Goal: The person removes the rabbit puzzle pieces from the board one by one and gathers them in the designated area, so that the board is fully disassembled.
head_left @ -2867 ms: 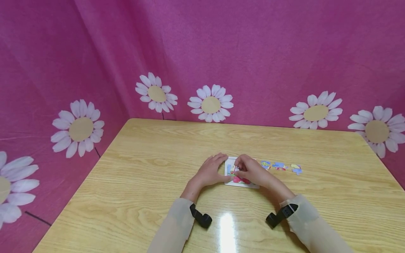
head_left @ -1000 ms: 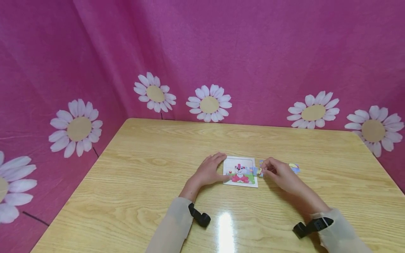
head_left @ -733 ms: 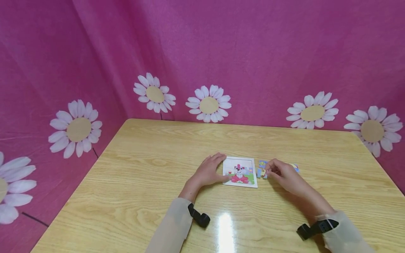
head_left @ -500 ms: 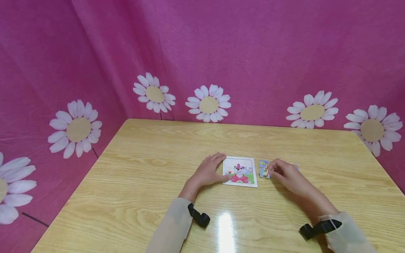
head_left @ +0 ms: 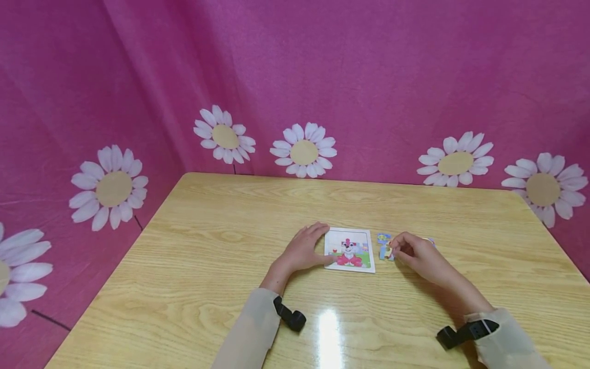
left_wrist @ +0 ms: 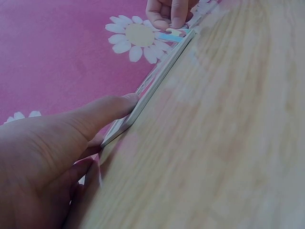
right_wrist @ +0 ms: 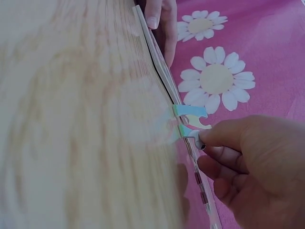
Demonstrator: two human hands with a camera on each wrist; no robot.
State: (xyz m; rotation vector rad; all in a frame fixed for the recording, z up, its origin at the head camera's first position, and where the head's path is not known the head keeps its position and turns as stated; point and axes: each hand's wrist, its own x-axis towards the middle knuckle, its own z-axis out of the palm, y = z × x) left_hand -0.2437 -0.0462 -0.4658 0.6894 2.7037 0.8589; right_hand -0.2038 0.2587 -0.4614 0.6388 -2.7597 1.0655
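A square jigsaw board (head_left: 335,236) with a white frame lies flat, showing a pink and white cartoon animal in its lower half; the upper part is pale. My left hand (head_left: 301,251) rests along its left side, fingers reaching the far corner and a straight thumb lying on the frame. Right of the board, my right hand (head_left: 417,256) pinches a light blue and yellow jigsaw piece (right_wrist: 190,110) between thumb and index finger, low over the table. Its grip area is partly hidden by the fingertips.
Just behind the held piece lies a blue jigsaw piece (head_left: 383,237) with a yellow patch. Another piece (head_left: 430,240) shows behind my right hand, mostly covered. The wooden table (head_left: 221,246) meets a pink flowered cloth (head_left: 369,77) at the back and left.
My right hand has moved from over the board to its right side, where it has shifted the blue and yellow piece slightly rightward, away from the frame. My left hand has stayed put.
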